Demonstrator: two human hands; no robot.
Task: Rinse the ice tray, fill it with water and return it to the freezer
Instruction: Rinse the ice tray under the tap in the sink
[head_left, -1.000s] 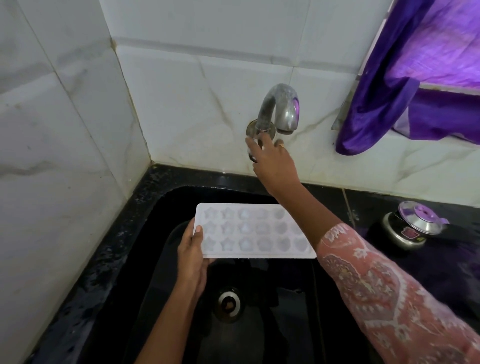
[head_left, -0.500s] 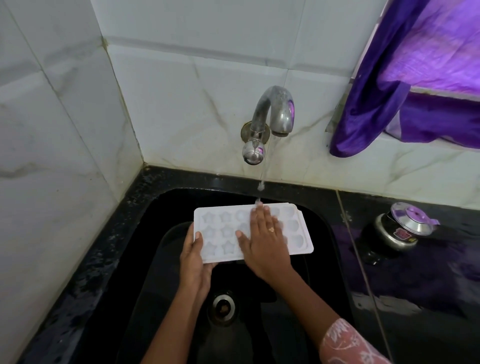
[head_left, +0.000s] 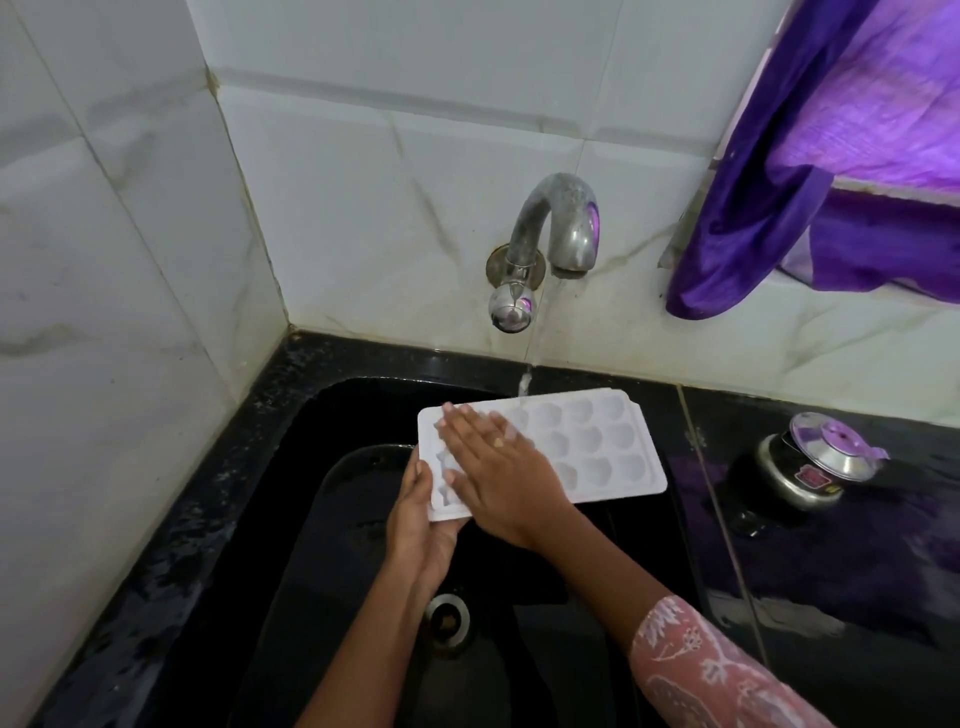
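A white ice tray (head_left: 592, 447) with shaped pockets is held level over the black sink (head_left: 332, 519). My left hand (head_left: 423, 525) grips its near left corner from below. My right hand (head_left: 498, 470) lies flat on the tray's left half with fingers spread, covering several pockets. A thin stream of water (head_left: 525, 382) runs from the steel tap (head_left: 558, 228) onto the tray's far edge.
The sink drain (head_left: 447, 618) sits below my wrists. A small steel pot with a lid (head_left: 810, 465) stands on the black counter (head_left: 857, 587) at the right. A purple cloth (head_left: 810, 171) hangs at the upper right. White marble tiles (head_left: 104, 312) close the left and back.
My right hand left the tap knob and came down onto the tray, then slid from its middle to its left half. Water started running. The tray tilted slightly.
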